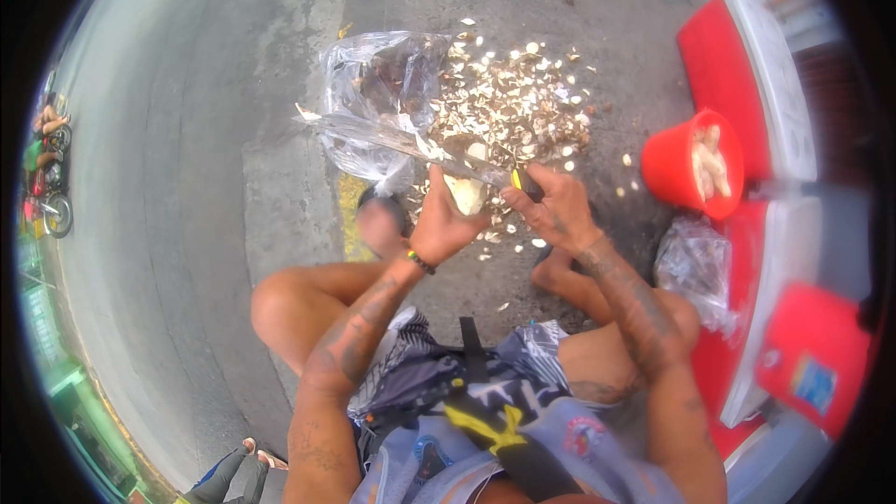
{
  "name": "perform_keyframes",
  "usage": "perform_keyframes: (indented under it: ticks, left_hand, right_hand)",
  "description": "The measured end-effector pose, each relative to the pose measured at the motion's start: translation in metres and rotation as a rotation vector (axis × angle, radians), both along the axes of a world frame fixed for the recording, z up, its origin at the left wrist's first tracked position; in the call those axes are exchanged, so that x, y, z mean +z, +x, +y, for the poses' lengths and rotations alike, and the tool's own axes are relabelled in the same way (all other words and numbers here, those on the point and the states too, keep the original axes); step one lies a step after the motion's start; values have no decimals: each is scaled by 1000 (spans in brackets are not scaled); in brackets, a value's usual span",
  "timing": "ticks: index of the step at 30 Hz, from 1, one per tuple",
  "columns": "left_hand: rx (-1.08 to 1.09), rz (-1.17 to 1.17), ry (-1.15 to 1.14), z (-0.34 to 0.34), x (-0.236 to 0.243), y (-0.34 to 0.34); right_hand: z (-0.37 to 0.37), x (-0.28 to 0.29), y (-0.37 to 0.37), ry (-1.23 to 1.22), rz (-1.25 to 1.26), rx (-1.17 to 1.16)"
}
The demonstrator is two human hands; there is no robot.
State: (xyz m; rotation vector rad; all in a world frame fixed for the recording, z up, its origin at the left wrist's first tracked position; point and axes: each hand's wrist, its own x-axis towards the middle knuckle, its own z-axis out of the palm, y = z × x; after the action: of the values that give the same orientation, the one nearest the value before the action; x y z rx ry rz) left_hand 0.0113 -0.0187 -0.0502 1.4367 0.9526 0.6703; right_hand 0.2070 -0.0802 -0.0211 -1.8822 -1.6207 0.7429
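In front of my knees, my left hand [446, 229] is closed around a partly peeled cassava root [469, 194], its flesh pale with brown skin near the top. My right hand [562, 210] grips a large knife [397, 142] by its black and yellow handle. The long, dirty blade crosses over the root and points left; whether its edge touches the flesh I cannot tell. Beyond my hands, brown and white peelings [518, 98] are strewn over the pavement. A clear plastic bag [341, 84] with dark brown contents lies left of them, partly behind the blade.
To the right stands a red bucket [665, 163] with pale peeled roots [711, 163]. Red coolers with white lids [770, 84] line that side, with a crumpled clear bag [693, 266] nearby. Motorbikes [58, 215] and another person's legs [245, 476] show at the left.
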Motion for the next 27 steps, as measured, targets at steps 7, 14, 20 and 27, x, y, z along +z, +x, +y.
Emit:
perform_keyframes:
  ticks: [7, 14, 20, 27]
  left_hand:
    - [31, 324, 165, 1, 6, -4]
    - [10, 263, 248, 2, -5, -4]
    - [-8, 224, 255, 7, 8, -11]
    - [65, 239, 360, 8, 14, -10]
  right_hand:
    - [2, 5, -1, 40, -7, -8]
    - [1, -1, 11, -112, -35, 35]
    - [5, -18, 31, -299, -9, -202]
    - [3, 3, 18, -83, 168, 6]
